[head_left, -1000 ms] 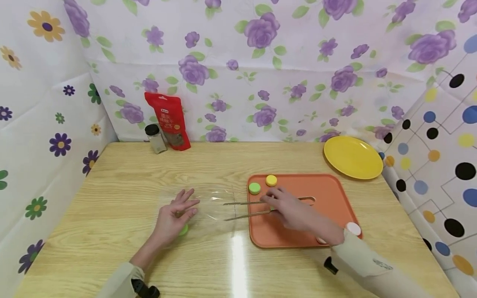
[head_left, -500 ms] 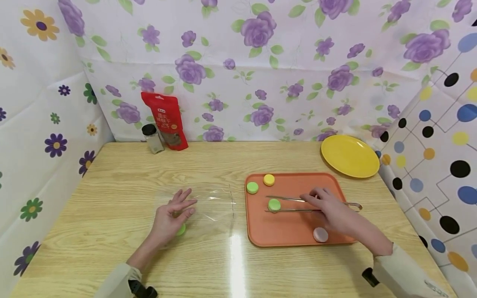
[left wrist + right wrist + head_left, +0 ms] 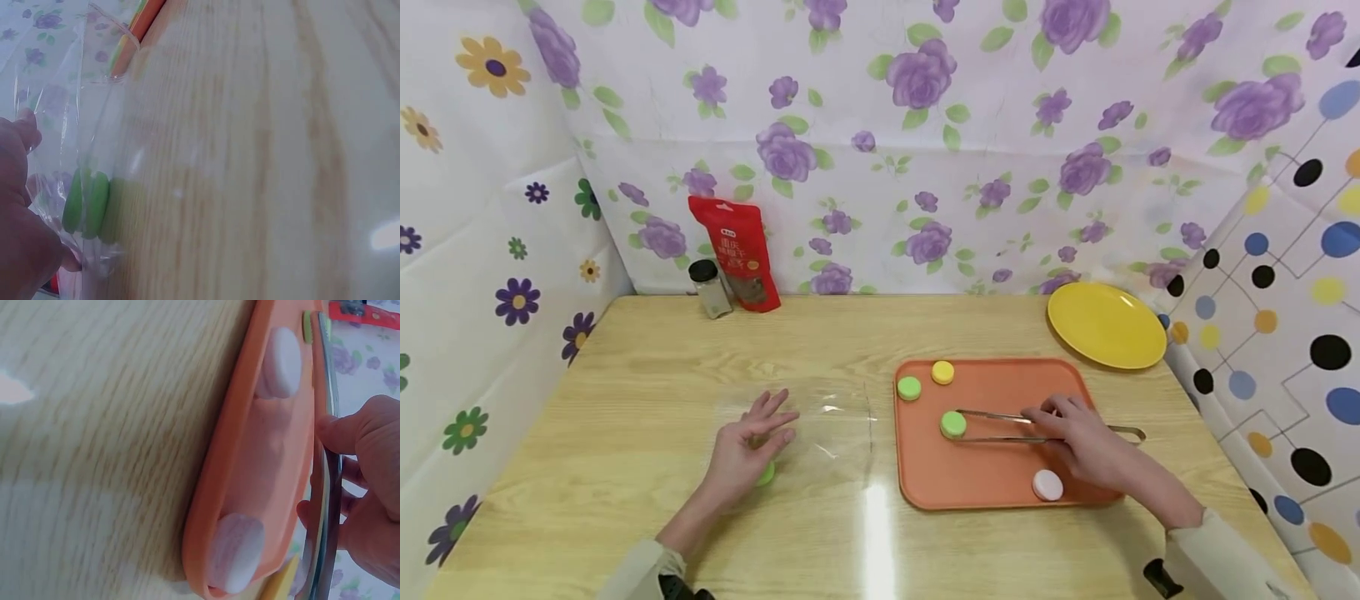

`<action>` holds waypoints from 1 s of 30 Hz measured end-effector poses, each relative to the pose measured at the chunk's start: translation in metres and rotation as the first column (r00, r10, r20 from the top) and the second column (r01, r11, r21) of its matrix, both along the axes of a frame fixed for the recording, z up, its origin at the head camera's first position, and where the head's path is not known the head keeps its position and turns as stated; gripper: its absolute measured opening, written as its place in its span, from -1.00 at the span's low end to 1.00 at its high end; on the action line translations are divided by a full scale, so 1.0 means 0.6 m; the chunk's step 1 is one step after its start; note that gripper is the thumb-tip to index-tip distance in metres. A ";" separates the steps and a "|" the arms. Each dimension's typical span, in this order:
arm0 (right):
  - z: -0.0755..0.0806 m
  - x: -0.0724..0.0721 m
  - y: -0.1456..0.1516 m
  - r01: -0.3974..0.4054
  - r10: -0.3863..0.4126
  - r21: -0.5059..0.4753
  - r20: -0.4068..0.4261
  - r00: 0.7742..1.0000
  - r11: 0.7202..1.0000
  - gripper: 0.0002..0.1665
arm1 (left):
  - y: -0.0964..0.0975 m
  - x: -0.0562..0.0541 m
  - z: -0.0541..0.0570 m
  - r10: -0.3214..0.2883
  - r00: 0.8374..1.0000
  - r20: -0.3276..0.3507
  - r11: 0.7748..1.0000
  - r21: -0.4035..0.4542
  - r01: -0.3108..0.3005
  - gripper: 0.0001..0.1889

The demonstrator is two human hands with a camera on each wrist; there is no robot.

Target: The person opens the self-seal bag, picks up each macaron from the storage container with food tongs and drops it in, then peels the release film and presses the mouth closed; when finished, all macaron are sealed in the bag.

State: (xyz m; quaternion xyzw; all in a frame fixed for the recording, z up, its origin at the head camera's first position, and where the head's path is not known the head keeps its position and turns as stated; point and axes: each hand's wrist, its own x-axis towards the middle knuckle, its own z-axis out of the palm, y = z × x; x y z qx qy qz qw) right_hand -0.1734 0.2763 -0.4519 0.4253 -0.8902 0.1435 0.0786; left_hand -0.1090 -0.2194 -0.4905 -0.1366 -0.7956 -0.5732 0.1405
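Note:
My left hand (image 3: 741, 458) pinches a clear plastic bag (image 3: 831, 425) on the table at left. Inside the bag, partly behind that hand, lies a green macaron (image 3: 765, 474), also visible in the left wrist view (image 3: 95, 203). My right hand (image 3: 1078, 442) grips long metal tongs (image 3: 1000, 439) over the orange tray (image 3: 917, 479). The tips of the tongs stand on either side of another green macaron (image 3: 953, 425); whether they touch it I cannot tell. In the right wrist view, thumb and fingers press the tongs (image 3: 331, 469) from both sides.
On the tray are also a green macaron (image 3: 909, 388), a yellow macaron (image 3: 943, 372) and whitish macarons (image 3: 284, 362). A yellow plate (image 3: 1105, 325) stands at the back right. A red pouch (image 3: 741, 254) and a black-capped jar (image 3: 711, 289) are at the back left.
The right hand has moved the tongs rightward from the bag's mouth, then brought their tips around the middle green macaron, the arms drawing somewhat closer together. The left hand has stayed at the bag.

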 end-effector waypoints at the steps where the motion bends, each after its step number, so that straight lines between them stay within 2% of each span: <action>1: -0.002 -0.001 0.000 0.004 -0.004 -0.001 -0.004 1.000 1.000 -0.35 | 0.001 -0.001 0.002 -0.003 1.000 0.000 1.000 -0.002 0.003 -0.77; 6: -0.011 -0.007 0.001 0.006 -0.006 0.001 -0.015 1.000 1.000 -0.34 | 0.005 -0.002 0.008 -0.021 1.000 0.010 1.000 0.020 0.020 -0.77; 12: -0.019 -0.015 -0.004 -0.009 0.009 -0.003 -0.024 1.000 1.000 -0.36 | 0.002 -0.002 0.009 -0.015 1.000 0.005 0.999 0.036 0.015 -0.77; 21: -0.023 -0.011 -0.014 0.010 -0.010 0.004 0.016 1.000 1.000 -0.42 | 0.004 -0.003 0.015 -0.025 1.000 0.012 0.999 0.044 0.025 -0.76; 30: -0.023 -0.008 -0.021 0.030 -0.030 0.006 -0.001 1.000 1.000 -0.46 | 0.002 0.001 0.013 -0.012 0.999 0.034 0.999 0.037 0.011 -0.77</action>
